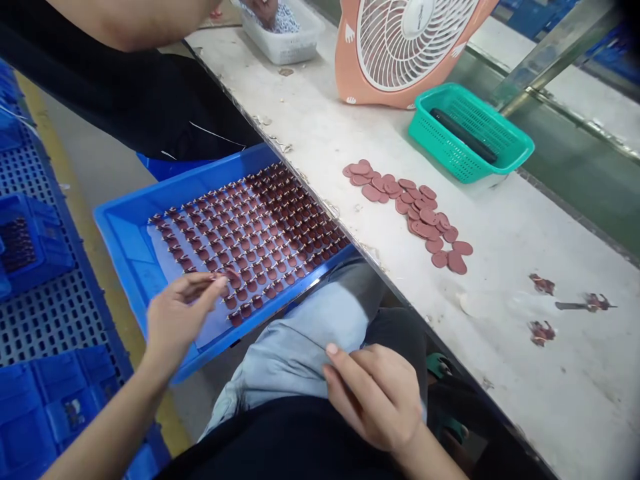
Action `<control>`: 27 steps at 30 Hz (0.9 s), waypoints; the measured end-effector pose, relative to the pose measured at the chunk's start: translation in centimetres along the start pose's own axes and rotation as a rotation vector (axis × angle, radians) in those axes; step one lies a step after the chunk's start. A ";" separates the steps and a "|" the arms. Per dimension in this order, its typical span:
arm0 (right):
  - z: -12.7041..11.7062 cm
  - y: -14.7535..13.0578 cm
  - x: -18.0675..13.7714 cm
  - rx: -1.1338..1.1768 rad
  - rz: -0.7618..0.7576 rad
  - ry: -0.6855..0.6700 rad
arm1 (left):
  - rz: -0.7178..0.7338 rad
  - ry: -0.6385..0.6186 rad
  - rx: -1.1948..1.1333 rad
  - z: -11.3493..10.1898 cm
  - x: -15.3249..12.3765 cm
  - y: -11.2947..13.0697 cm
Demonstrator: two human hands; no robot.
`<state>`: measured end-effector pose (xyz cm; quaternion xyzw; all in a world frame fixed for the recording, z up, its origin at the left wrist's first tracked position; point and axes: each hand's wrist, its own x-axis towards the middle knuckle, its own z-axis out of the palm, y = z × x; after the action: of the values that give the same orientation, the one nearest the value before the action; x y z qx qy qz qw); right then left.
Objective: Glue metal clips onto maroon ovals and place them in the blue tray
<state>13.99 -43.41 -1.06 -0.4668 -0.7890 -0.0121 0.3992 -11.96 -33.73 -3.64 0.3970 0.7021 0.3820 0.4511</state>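
Dozens of small maroon discs [250, 233] sit in tight diag rows on a pale sheet [203, 320] in a blue tray [117, 220], approx. parallel to the worktop [510, 373] edge. Tray's long axis & rows run lower-left to upper-right from the seated person's POV. Each disc seems to have a tiny pale metal tab, too small to read exactly; tabs look roughly aligned across rows.

Left hand [175, 327] is over tray's near-left end, w/ left fingers [200, 283] right at the closest row. Thumb & index nearly closed at a disc; can't tell if it's actually gripped. Right hand [373, 400] is off the tray, on light-blue jeans [295, 340] at the thigh. Right fingers [350, 380] are curled against the cloth; can't tell if pinching it.

Loose pile of flat maroon discs [413, 210] lies on worktop, just past tray, in a long strip. Beyond: green basket [470, 133] w/ black bar [463, 135] inside, next to peach fan [410, 47]. Three dark scraps [543, 285] lie far right. Co-worker's hand [263, 8] reaches into white tub [283, 40] at top. Blue crates [30, 247] sit on floor, left.
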 end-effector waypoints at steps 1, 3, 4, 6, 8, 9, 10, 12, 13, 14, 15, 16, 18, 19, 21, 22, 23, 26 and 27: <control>0.0 0.2 -0.5 -0.007 0.016 0.001 | 0.015 0.059 0.059 -1.4 1.0 -0.4; 0.2 0.6 -1.4 -0.025 0.046 -0.010 | 0.032 0.096 0.211 -3.8 2.8 -1.0; 0.3 0.8 -1.8 -0.034 0.059 -0.018 | 0.040 0.083 0.271 -4.6 3.5 -1.2; 0.5 1.0 -2.3 -0.049 0.082 -0.033 | 0.047 0.011 0.343 -5.5 4.7 -1.6; 0.5 1.0 -2.6 -0.059 0.100 -0.048 | 0.049 -0.065 0.367 -5.7 5.7 -1.9; 0.5 1.0 -2.7 -0.062 0.107 -0.052 | 0.048 -0.096 0.376 -5.6 6.2 -2.1; 0.5 1.0 -2.8 -0.064 0.113 -0.055 | 0.045 -0.118 0.383 -5.5 6.7 -2.4; 0.4 1.1 -3.0 -0.071 0.123 -0.056 | 0.042 -0.154 0.401 -5.4 7.6 -3.0; 0.4 1.1 -3.0 -0.075 0.129 -0.055 | 0.042 -0.169 0.408 -5.4 8.0 -3.3; 0.3 1.2 -3.1 -0.079 0.136 -0.053 | 0.043 -0.180 0.410 -5.4 8.3 -3.6; 0.3 1.2 -3.2 -0.083 0.143 -0.050 | 0.044 -0.189 0.408 -5.5 8.6 -3.8; 0.2 1.3 -3.3 -0.087 0.148 -0.046 | 0.046 -0.196 0.403 -5.7 8.9 -4.1; 0.1 1.4 -3.5 -0.094 0.155 -0.038 | 0.048 -0.208 0.389 -6.0 9.3 -4.5; 0.1 1.4 -3.6 -0.096 0.156 -0.036 | 0.050 -0.216 0.381 -6.2 9.4 -4.7; 0.0 1.5 -3.8 -0.095 0.158 -0.029 | 0.056 -0.242 0.352 -6.5 9.7 -5.1; 0.0 1.6 -3.9 -0.096 0.160 -0.024 | 0.061 -0.259 0.325 -6.5 9.7 -5.4; -0.1 1.6 -4.0 -0.099 0.164 -0.018 | 0.068 -0.280 0.289 -6.5 9.7 -5.7; -0.4 1.8 -4.1 -0.121 0.182 0.006 | 0.084 -0.350 0.138 -6.0 9.2 -6.6; -0.6 1.9 -4.2 -0.134 0.190 0.017 | 0.082 -0.389 0.078 -5.8 8.9 -6.8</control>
<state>16.84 -45.60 -3.96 -0.5649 -0.7352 -0.0311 0.3733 -21.32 -29.37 -10.88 0.5087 0.5992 0.2885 0.5468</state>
